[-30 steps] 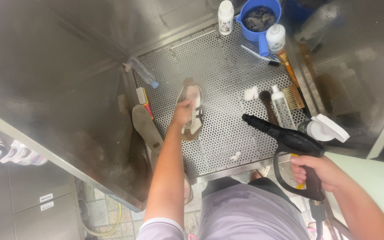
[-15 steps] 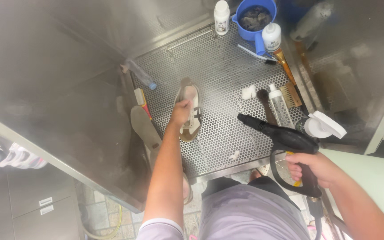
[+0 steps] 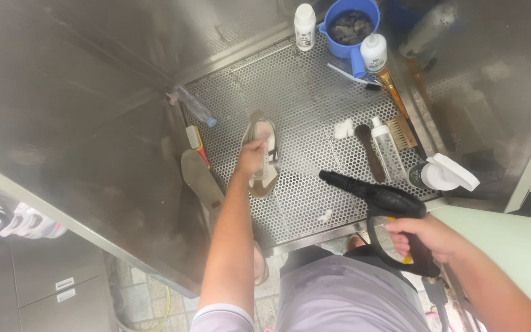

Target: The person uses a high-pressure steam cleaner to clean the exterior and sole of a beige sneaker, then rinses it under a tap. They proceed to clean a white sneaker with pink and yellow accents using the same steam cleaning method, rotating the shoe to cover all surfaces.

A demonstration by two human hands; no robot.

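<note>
At nine o'clock from my left hand, an insole (image 3: 201,178) leans on the steel wall (image 3: 81,123), with a small brush (image 3: 196,142) just above it and a clear bottle (image 3: 195,107) at eleven o'clock. My left hand (image 3: 251,158) is closed around a beige sandal (image 3: 262,154), holding it on the perforated tray (image 3: 290,92), near the tray's middle. At five o'clock from the sandal lies a small white wad (image 3: 326,215); at two o'clock sit two more white wads (image 3: 343,129).

Farther right, a dark brush (image 3: 370,150), a slim bottle (image 3: 385,146) and a wooden brush (image 3: 402,130) lie side by side. At twelve o'clock from them stand a white bottle (image 3: 305,26), a blue jug (image 3: 350,27) and a second white bottle (image 3: 373,52).

My right hand (image 3: 428,237) is wrapped tight on the grip of a black spray gun (image 3: 382,200), its nozzle pointing toward ten o'clock, at the sandal but well apart from it. A white trigger sprayer (image 3: 444,174) lies at one o'clock from the gun.
</note>
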